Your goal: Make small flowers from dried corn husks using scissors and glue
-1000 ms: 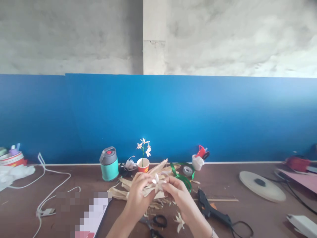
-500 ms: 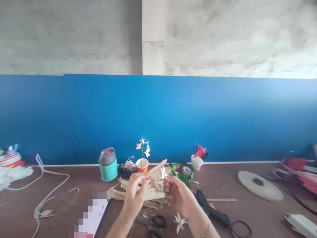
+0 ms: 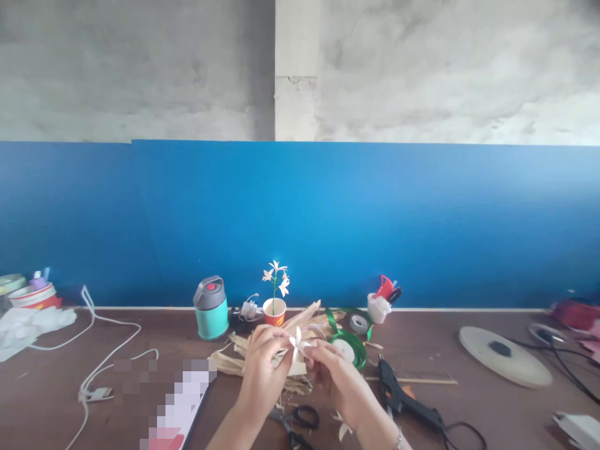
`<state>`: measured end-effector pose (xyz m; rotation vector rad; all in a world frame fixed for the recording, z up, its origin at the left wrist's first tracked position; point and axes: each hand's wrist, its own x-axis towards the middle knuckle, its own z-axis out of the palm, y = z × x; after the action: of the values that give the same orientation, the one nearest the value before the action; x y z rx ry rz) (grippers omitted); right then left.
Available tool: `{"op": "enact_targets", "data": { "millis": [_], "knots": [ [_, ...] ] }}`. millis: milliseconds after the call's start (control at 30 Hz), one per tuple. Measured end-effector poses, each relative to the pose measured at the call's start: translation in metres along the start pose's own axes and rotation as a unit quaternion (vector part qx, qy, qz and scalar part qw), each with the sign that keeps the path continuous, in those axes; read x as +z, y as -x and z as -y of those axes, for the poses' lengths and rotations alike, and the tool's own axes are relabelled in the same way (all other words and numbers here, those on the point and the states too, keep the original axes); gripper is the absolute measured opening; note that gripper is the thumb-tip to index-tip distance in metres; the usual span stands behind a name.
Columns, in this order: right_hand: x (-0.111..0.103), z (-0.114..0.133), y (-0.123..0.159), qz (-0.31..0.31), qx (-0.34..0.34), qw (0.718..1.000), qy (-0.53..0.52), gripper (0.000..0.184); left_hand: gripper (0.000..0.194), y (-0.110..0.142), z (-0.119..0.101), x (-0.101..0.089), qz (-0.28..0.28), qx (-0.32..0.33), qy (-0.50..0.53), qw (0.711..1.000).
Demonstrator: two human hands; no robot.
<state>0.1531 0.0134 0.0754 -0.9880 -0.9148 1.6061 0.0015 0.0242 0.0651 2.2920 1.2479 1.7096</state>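
Note:
A small white flower with narrow pointed petals is held up between my two hands. My left hand pinches at its left side, thumb and forefinger closed on a petal. From the other side my right hand grips the flower near its base, fingers curled together. Below the hands lie black-handled scissors. Another white flower on the table is mostly covered by my right wrist. Behind the hands spreads a pile of dried pale husks.
A paper cup holds a stem of similar flowers. Around it are a teal jar, green ribbon, a tape roll and a pen holder. To the right lie a black glue gun and a pale lid. White cables run left.
My hands have come together around the flower, which has moved left and down. My left hand, earlier apart from it, now touches its petals. The view has shifted slightly.

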Motion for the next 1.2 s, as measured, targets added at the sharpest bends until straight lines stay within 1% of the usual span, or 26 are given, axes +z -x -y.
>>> {"op": "enact_targets", "data": {
  "millis": [67, 167, 300, 400, 533, 633, 733, 833, 967, 1067, 1200],
  "knots": [
    [0.0, 0.0, 0.001, 0.0, -0.016, 1.0, 0.019, 0.027, 0.011, 0.001, 0.002, 0.001, -0.004, -0.001, 0.006, 1.0],
    [0.0, 0.001, 0.001, 0.004, -0.028, 0.999, 0.036, 0.03, 0.011, 0.003, 0.007, 0.004, -0.015, -0.019, 0.036, 0.999],
    [0.001, 0.003, 0.003, 0.001, -0.049, 0.998, 0.043, 0.027, 0.012, 0.003, 0.008, 0.004, -0.014, -0.043, 0.078, 0.996],
    [0.002, 0.004, 0.003, -0.002, -0.046, 0.998, 0.032, 0.025, 0.013, 0.002, 0.006, 0.003, -0.009, -0.052, 0.101, 0.994],
    [0.001, 0.004, 0.002, 0.017, -0.044, 0.999, 0.021, 0.026, 0.013, 0.003, 0.006, 0.003, -0.007, -0.075, 0.125, 0.989],
    [0.001, 0.003, 0.002, 0.024, -0.034, 0.999, 0.018, 0.029, 0.011, 0.004, 0.009, 0.005, -0.015, -0.085, 0.127, 0.988],
    [0.004, 0.004, 0.004, 0.01, -0.029, 0.999, 0.025, 0.029, 0.011, 0.006, 0.012, 0.007, -0.013, -0.083, 0.122, 0.989],
    [0.007, 0.007, 0.007, -0.017, -0.037, 0.998, 0.038, 0.028, 0.014, 0.006, 0.011, 0.008, -0.001, -0.08, 0.115, 0.99],
    [0.009, 0.009, 0.009, -0.029, -0.055, 0.997, 0.051, 0.031, 0.016, 0.006, 0.009, 0.008, 0.001, -0.093, 0.109, 0.99],
    [0.008, 0.008, 0.009, -0.027, -0.065, 0.996, 0.054, 0.033, 0.015, 0.006, 0.008, 0.008, -0.001, -0.107, 0.107, 0.989],
    [0.008, 0.008, 0.008, -0.017, -0.085, 0.994, 0.064, 0.035, 0.011, 0.006, 0.009, 0.008, -0.015, -0.102, 0.1, 0.99]
  ]
}}
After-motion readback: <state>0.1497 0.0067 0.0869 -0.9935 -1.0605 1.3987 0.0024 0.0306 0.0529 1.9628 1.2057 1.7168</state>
